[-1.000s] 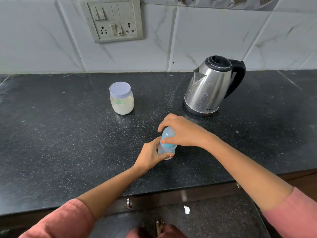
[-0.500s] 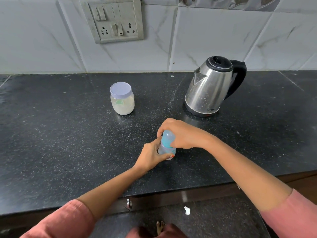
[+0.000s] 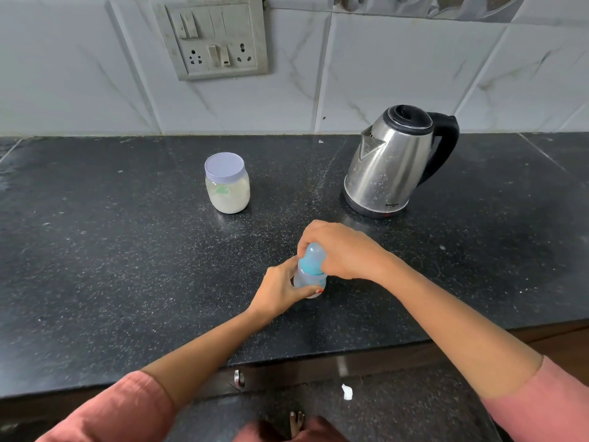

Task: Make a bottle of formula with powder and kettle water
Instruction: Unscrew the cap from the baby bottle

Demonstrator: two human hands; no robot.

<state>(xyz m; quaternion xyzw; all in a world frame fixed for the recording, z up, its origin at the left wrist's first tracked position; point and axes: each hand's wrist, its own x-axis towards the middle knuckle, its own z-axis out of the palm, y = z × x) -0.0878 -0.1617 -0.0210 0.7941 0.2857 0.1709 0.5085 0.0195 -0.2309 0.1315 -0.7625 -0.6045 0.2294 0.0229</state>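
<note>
Still gripping bottle (image 3: 308,277) with left hand (image 3: 280,290), right hand (image 3: 344,250) curled over cap (image 3: 314,258), near mid front edge of countertop (image 3: 127,266); barely turned since a second ago, so judged mid-unscrewing, with powder jar (image 3: 227,186) and kettle (image 3: 389,167) untouched.

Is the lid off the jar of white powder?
No, the pale purple lid sits on top of the powder jar, and neither hand is touching it.
</note>
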